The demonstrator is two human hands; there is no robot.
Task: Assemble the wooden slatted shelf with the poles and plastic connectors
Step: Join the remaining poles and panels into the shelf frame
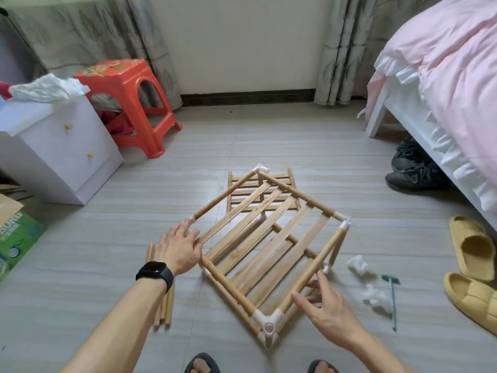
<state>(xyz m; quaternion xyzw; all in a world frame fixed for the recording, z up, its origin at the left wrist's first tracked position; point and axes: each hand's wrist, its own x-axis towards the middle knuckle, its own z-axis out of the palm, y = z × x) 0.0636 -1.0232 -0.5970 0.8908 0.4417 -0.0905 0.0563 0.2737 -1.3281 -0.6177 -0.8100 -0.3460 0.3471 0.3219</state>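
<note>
The half-built shelf frame (269, 238) is set on the tiled floor (269, 135), turned so that one corner connector (269, 323) is nearest. The frame is steadied at its left corner by the left hand (178, 249), laid over it with fingers stretched out, probably to stop it racking. On the frame's right side a pole is touched by the right hand (326, 310), fingers loosely extended and nothing clasped, seemingly to test the joint. Beyond the frame a spare slatted panel (262, 192) is left; spare poles (161, 305) lie just left of it; loose plastic connectors (360, 267) and a small teal mallet (391, 297) are kept to its right, likely for easy reach
</note>
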